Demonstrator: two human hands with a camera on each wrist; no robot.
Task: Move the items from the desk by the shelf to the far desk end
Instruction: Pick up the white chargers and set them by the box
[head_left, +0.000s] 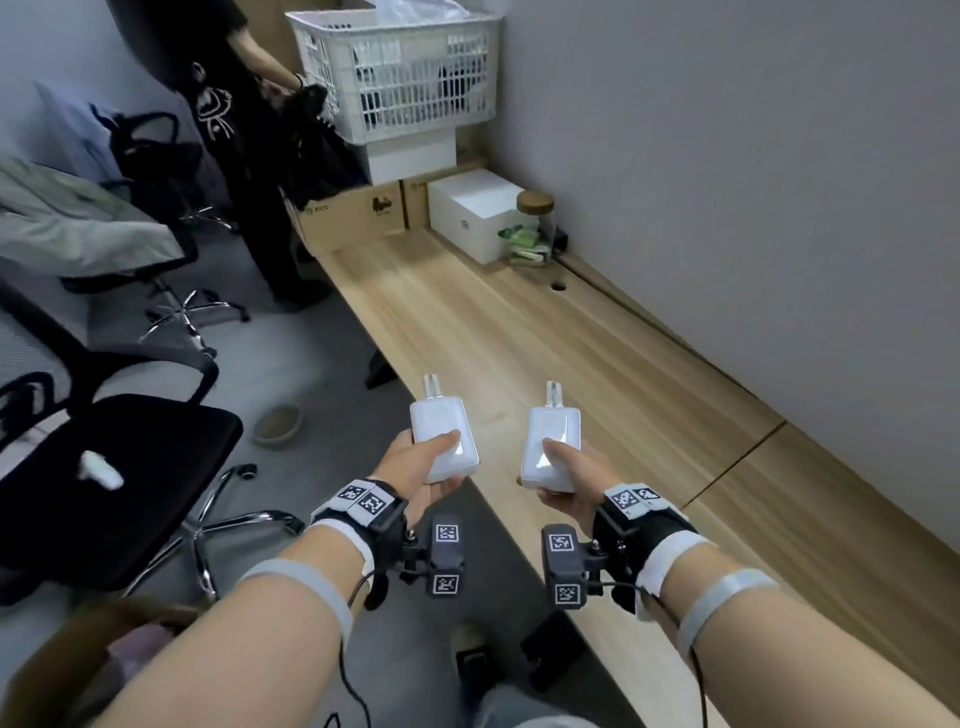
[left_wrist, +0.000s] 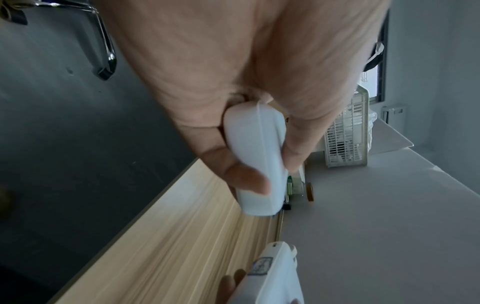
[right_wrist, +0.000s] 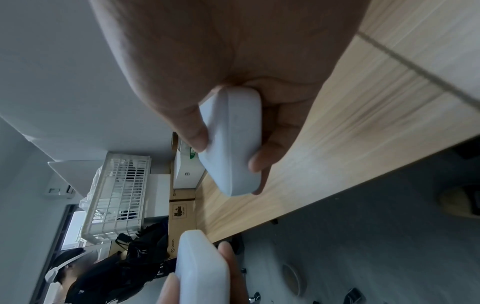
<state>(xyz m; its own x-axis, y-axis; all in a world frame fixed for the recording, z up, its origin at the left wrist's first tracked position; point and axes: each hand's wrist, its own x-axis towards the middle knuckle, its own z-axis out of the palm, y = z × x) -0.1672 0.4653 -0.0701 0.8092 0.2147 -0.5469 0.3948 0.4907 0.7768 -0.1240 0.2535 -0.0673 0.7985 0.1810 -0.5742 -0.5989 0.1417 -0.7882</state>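
Observation:
My left hand (head_left: 434, 467) grips a white power adapter (head_left: 441, 434) with its prongs pointing away from me, thumb on top; the left wrist view shows the same adapter (left_wrist: 255, 160) pinched between thumb and fingers. My right hand (head_left: 558, 475) grips a second white adapter (head_left: 553, 444), again seen in the right wrist view as an adapter (right_wrist: 231, 139) held above the wooden desk (head_left: 545, 332). Both adapters hover over the desk's near front edge. The far desk end holds a white box (head_left: 475, 213) and a cork-lidded glass jar (head_left: 535, 226).
Cardboard boxes (head_left: 353, 210) and a white plastic basket (head_left: 397, 73) stack at the far end. A person in black (head_left: 244, 145) stands beside them. Black office chairs (head_left: 119, 457) fill the floor on the left. A grey wall (head_left: 753, 182) runs along the desk's right side.

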